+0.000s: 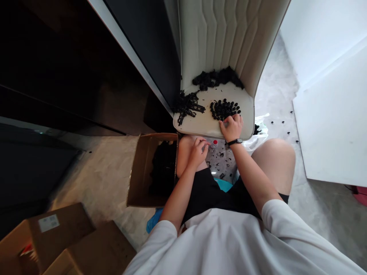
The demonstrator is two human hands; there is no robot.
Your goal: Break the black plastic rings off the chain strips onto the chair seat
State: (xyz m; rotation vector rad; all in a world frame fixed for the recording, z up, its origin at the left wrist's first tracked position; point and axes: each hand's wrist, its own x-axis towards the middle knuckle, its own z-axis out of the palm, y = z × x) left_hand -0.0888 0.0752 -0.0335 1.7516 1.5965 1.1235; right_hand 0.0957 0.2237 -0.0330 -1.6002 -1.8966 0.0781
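Fingers (228, 121) of the right hand (231, 128) half-curled, touching the small black parts (224, 108).

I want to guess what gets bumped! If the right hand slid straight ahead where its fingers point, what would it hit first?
Probably the pile of small black round pieces on the chair seat: the right hand lies just before it, seemingly touching its edge.
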